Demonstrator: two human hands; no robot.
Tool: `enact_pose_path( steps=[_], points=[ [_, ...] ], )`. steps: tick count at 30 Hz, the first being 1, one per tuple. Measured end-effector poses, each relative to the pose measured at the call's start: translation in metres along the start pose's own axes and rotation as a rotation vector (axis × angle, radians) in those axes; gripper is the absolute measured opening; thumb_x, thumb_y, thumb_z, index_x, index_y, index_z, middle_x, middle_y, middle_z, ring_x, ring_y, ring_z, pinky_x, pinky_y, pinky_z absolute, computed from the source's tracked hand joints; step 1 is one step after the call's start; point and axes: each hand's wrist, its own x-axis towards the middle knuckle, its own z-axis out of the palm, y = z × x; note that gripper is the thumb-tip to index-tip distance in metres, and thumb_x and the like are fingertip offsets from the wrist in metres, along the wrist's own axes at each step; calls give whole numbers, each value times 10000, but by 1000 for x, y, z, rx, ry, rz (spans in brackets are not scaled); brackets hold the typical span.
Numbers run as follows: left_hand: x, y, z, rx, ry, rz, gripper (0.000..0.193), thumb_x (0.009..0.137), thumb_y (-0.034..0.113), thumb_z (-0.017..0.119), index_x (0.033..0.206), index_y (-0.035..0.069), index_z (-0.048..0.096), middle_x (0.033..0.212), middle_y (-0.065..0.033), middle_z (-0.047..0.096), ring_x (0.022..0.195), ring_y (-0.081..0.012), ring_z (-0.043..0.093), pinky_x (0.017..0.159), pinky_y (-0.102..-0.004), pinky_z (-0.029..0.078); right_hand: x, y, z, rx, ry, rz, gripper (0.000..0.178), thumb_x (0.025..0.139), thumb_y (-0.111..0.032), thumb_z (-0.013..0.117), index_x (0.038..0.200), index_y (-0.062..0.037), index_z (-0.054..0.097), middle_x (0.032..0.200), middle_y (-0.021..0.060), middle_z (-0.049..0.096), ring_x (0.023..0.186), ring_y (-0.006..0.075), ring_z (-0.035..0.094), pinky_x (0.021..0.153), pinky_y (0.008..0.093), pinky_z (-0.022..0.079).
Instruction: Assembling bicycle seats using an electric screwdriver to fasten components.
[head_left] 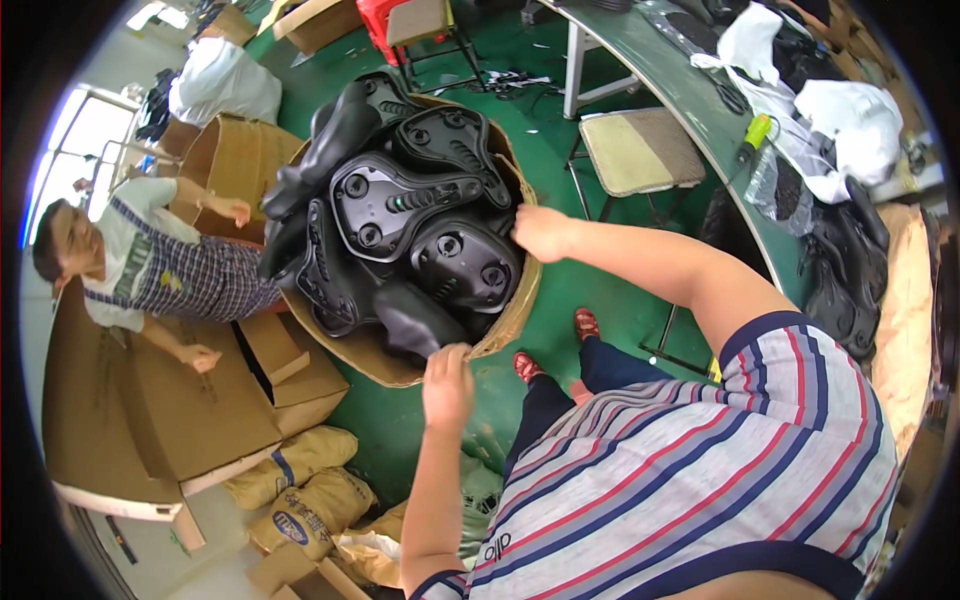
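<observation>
A round-bulging cardboard box [515,322] stands in front of me, heaped above its rim with black bicycle saddles [385,205]. Several saddles lie underside up, showing round sockets and ribbed slots. My left hand [447,390] is closed over the near edge of the box, beside a smooth saddle [415,318]. Farther right along the same rim, my right hand [540,232] grips the cardboard with its fingers curled over the edge. Parts of the fingers of both hands are hidden by the rim and the saddles.
A co-worker [170,250] in a checked apron stands left of the box, both hands apart from it. Large cartons [120,400] and tan sacks [300,510] lie at the left. On the right are a stool [640,150] and a long green table [690,110] with a yellow-green tool [755,135].
</observation>
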Motion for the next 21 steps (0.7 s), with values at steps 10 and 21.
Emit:
enact_pose_path(
  steps=[10,21],
  points=[
    [57,-3,101,486,-479,-522,199,806,172,528,795,45,680,856,-161,655,784,-269,657,679,-359,534,38,-19,1,-135,-239,-107,153,666,-162,624,793,-149,708,892,79,669,823,213,624,742,329,489],
    [6,32,116,367,-457,-458,289,805,343,585,919,91,669,910,-148,645,872,-322,617,771,-423,482,-28,-61,19,-281,-148,-176,214,740,-120,550,888,-121,705,962,55,670,865,218,638,729,356,507]
  ],
)
